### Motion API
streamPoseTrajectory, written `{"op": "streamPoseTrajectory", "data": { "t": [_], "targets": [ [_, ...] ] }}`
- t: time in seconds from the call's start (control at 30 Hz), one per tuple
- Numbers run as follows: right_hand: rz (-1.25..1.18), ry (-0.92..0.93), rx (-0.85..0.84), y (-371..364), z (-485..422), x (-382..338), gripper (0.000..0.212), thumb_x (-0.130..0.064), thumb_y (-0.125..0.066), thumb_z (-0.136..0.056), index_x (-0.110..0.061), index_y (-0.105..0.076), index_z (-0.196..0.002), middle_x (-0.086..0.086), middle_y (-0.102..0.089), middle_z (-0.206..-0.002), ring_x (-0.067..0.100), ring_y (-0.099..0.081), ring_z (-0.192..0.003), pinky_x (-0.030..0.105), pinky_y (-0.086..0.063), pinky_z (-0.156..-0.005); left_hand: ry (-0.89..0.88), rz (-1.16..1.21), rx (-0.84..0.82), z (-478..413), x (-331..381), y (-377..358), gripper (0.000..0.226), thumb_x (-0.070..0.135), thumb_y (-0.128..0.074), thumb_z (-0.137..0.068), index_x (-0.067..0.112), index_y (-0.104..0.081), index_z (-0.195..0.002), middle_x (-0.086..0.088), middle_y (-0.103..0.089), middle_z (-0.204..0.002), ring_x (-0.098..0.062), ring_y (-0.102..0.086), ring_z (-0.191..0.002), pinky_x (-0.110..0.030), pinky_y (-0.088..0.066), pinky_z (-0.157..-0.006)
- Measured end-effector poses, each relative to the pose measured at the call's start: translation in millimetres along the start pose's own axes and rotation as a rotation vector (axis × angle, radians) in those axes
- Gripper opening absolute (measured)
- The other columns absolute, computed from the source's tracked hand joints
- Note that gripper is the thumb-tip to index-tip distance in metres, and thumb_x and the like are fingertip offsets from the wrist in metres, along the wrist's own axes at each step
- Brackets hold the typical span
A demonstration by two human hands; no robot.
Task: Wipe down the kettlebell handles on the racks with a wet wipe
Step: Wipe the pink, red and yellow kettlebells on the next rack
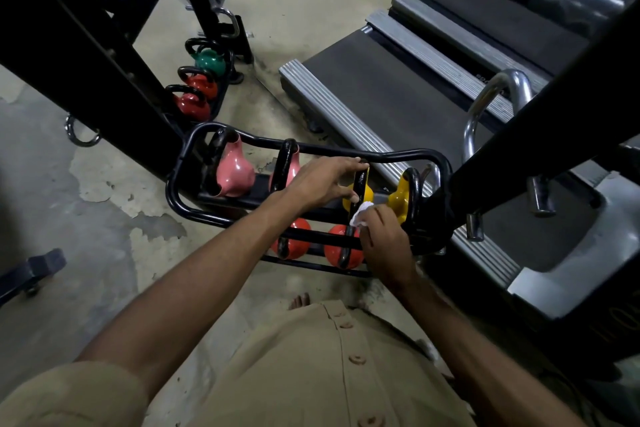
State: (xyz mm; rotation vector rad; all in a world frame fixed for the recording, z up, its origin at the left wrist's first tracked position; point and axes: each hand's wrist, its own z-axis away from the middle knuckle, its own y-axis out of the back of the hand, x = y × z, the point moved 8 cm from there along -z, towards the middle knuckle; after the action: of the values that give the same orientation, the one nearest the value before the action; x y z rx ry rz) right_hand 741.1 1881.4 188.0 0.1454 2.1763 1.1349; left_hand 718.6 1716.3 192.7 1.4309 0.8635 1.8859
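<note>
Nearest, at the bottom of the view: a tan buttoned shirt (pixel 332 374), both bare forearms reaching forward and down, toes just showing on the concrete floor (pixel 86 218).

Right hand (pixel 384 243) closed round a bunched white wet wipe (pixel 360 215), pressed against the near end of the black handle (pixel 358 191) of a yellow kettlebell (pixel 356 196). Held low like that, presumably, to rub along the bar's length.

Left hand (pixel 322 184) draped over the same handle from above, thumb by the yellow body and fingers curled over the top, probably steadying the bell so it cannot rock under the wiping.

Beside it, a second yellow kettlebell (pixel 401 194) against the black upright (pixel 540 128); two pink ones (pixel 235 170) further left on the same black tube rack (pixel 180 184), handles up and open to the wipe. Below, two red bells (pixel 341 248) on a lower tier, half hidden by the rails.

Further off, more red and green kettlebells (pixel 207 61) on another rack, and treadmills (pixel 398 94) to the right. Whether any are already cleaned: impossible to tell.
</note>
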Motion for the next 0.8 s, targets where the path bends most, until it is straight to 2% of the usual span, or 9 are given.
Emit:
{"op": "streamPoseTrajectory", "data": {
  "t": [0.13,0.2,0.27,0.33,0.5,0.67,0.8],
  "targets": [
    [0.276,0.429,-0.18,-13,5,-12,0.015,-0.014,-0.069,-0.094,-0.007,-0.068,-0.107,0.012,-0.065,-0.107,0.027,-0.059,-0.092,0.036,-0.047,-0.073,-0.01,-0.009,0.004,1,3,1,0.073,0.034,-0.082,-0.086,0.038,-0.049,-0.151,0.01,-0.041,-0.162,-0.016,-0.042,-0.147,-0.046,-0.044,-0.113],
    [0.41,0.6,-0.242,-21,7,-17,0.017,-0.012,-0.059,-0.098,-0.009,-0.068,-0.112,0.013,-0.066,-0.116,0.029,-0.06,-0.098,0.038,-0.044,-0.077,-0.01,-0.017,0.002,2,3,1,0.072,0.034,-0.081,-0.087,0.038,-0.049,-0.151,0.01,-0.041,-0.162,-0.016,-0.042,-0.147,-0.045,-0.046,-0.112],
    [0.557,0.703,-0.276,-31,3,-19,0.022,-0.013,-0.051,-0.1,-0.009,-0.065,-0.117,0.017,-0.064,-0.128,0.032,-0.059,-0.111,0.04,-0.043,-0.081,-0.009,-0.03,0.006,2,3,1,0.07,0.033,-0.079,-0.089,0.039,-0.049,-0.151,0.012,-0.041,-0.162,-0.015,-0.042,-0.147,-0.044,-0.047,-0.11],
    [0.699,0.717,-0.317,-38,-6,-19,0.028,-0.016,-0.05,-0.1,-0.009,-0.066,-0.122,0.017,-0.063,-0.129,0.036,-0.053,-0.123,0.042,-0.043,-0.085,-0.019,-0.05,0.013,2,4,2,0.067,0.03,-0.077,-0.092,0.039,-0.048,-0.151,0.012,-0.041,-0.162,-0.015,-0.043,-0.146,-0.043,-0.048,-0.109],
    [0.909,0.726,-0.464,-47,-15,-33,0.03,-0.021,-0.054,-0.097,-0.007,-0.07,-0.118,0.015,-0.066,-0.112,0.033,-0.052,-0.108,0.04,-0.041,-0.085,-0.042,-0.116,0.032,2,9,7,0.063,0.031,-0.074,-0.094,0.039,-0.048,-0.151,0.013,-0.043,-0.161,-0.015,-0.043,-0.146,-0.043,-0.047,-0.109],
    [0.892,0.719,-0.495,-48,-14,-36,0.026,-0.019,-0.061,-0.094,-0.007,-0.073,-0.114,0.015,-0.065,-0.11,0.034,-0.054,-0.107,0.042,-0.045,-0.089,-0.04,-0.143,0.045,2,8,6,0.064,0.033,-0.074,-0.093,0.041,-0.048,-0.151,0.014,-0.042,-0.161,-0.015,-0.045,-0.144,-0.04,-0.048,-0.107],
    [0.823,0.693,-0.545,-48,-6,-26,0.02,-0.022,-0.065,-0.092,-0.011,-0.073,-0.107,0.014,-0.061,-0.112,0.032,-0.054,-0.103,0.039,-0.045,-0.077,-0.017,-0.1,0.003,1,-1,3,0.067,0.031,-0.076,-0.092,0.041,-0.046,-0.151,0.012,-0.04,-0.162,-0.017,-0.042,-0.147,-0.047,-0.047,-0.111]
  ]
}}
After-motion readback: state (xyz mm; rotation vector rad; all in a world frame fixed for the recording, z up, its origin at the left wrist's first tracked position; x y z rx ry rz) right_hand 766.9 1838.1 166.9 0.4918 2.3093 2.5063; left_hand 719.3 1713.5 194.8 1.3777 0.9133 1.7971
